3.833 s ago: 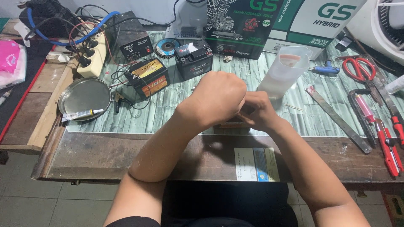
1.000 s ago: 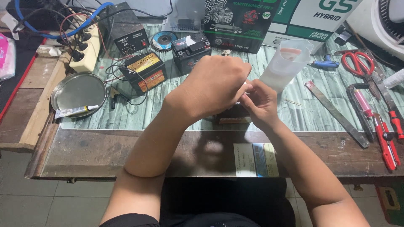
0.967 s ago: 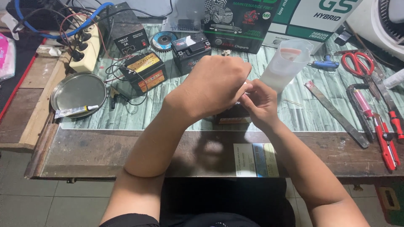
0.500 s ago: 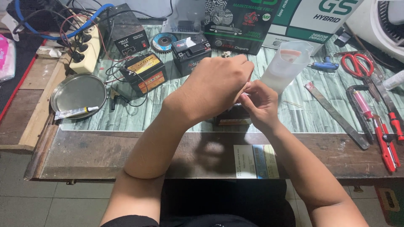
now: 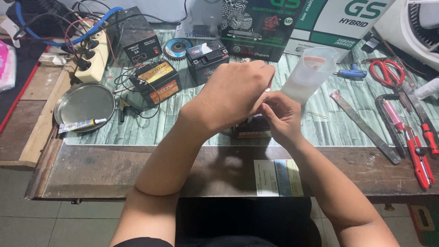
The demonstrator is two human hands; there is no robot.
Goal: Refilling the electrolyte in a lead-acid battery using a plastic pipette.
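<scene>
Seen from above, two bare forearms reach forward over the worn wooden front edge of a workbench, where a small printed paper card lies.

The left hand is loosely curled and laid over the top of a small dark box-shaped battery standing on the green patterned table covering. The right hand sits just beside it, fingertips drawn together as if pinching something tiny at the battery's top. It looks like fine work on the battery's top face, perhaps a cap or terminal; the next move would call for a steady, precise pinch.

What the fingers grip is hidden under the left hand, as is most of the battery.

Just beyond stands a translucent plastic jug. Farther left are a round metal tray holding a small tube, and two more small black batteries. Red-handled scissors and pliers lie right; large cartons at the back are cut off.
</scene>
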